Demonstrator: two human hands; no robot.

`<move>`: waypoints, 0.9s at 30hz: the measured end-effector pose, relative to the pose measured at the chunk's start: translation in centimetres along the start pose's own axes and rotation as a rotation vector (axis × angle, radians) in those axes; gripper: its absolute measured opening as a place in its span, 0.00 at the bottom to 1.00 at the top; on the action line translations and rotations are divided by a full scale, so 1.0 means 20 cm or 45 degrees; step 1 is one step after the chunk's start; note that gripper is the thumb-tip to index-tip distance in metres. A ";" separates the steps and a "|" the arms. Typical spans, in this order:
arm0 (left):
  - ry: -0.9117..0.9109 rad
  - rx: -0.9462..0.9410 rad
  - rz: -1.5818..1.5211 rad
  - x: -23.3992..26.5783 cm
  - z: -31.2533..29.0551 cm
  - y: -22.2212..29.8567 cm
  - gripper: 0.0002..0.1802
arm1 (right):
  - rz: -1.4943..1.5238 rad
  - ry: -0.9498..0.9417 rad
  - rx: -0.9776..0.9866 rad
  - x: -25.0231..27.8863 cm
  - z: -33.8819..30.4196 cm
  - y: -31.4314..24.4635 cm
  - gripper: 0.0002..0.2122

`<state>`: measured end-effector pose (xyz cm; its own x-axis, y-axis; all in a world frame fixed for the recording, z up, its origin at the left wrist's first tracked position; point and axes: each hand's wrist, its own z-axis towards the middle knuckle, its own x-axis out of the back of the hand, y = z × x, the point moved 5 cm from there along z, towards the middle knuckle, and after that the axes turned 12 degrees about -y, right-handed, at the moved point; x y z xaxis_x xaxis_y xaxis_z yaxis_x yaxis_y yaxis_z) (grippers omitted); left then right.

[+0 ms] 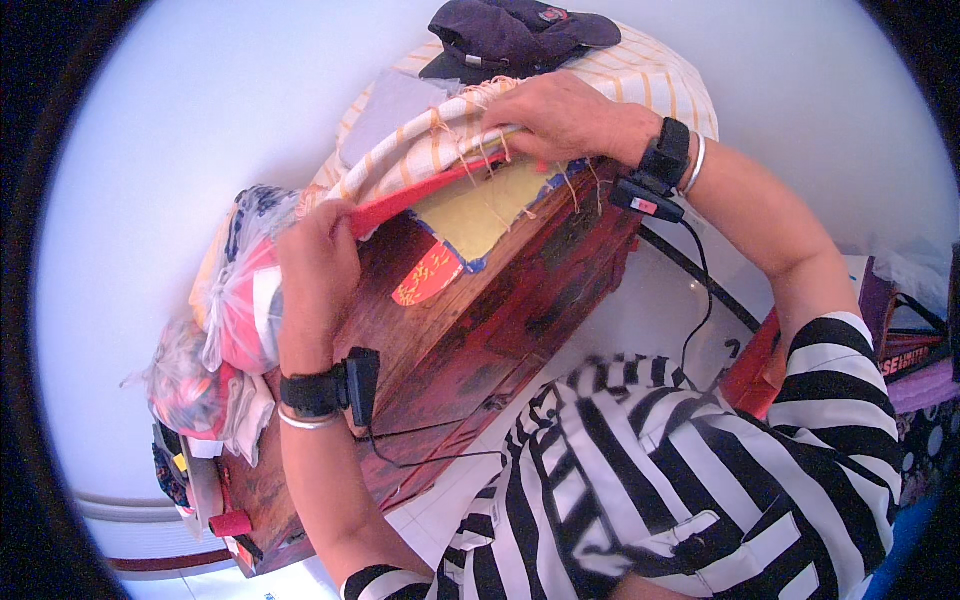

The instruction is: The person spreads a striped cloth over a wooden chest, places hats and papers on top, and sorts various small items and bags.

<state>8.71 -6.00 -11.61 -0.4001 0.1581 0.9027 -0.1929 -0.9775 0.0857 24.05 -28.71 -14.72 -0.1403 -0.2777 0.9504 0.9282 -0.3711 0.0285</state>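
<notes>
Seems we're at the edge-holding step: left hand pinches red fabric, right hand grips striped cloth; next move likely calls for even two-handed tension

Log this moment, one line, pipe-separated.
left hand: gripping red strip | right hand: gripping fringed striped cloth | yellow sheet: below cloth edge, over wooden cabinet | dark cap: on cloth

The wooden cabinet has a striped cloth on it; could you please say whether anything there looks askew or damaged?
Yes: the striped cloth is lifted and bunched along its front edge instead of lying flat. The yellow sheet beneath it sits askew with a ragged blue edge, and the wooden cabinet looks patchy, perhaps worn.
</notes>
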 end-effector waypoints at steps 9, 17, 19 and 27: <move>-0.139 -0.074 -0.207 -0.21 -0.25 0.06 0.05 | 0.279 -0.134 -0.041 0.00 -0.10 0.04 0.11; -0.087 0.033 -0.273 -0.17 -0.25 0.13 0.05 | 0.387 -0.021 -0.075 -0.02 -0.10 0.13 0.11; -0.098 -0.007 -0.188 -0.17 -0.25 0.16 0.05 | 0.390 -0.018 -0.073 -0.04 -0.09 0.13 0.11; -0.176 -0.172 0.178 -0.28 -0.34 0.21 0.06 | 0.319 -0.067 -0.119 -0.13 -0.10 0.13 0.11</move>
<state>4.10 -10.07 -19.20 -0.3068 -0.0073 0.9517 -0.2661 -0.9594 -0.0931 26.18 -30.78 -17.71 0.1098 -0.3257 0.9391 0.8954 -0.3778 -0.2357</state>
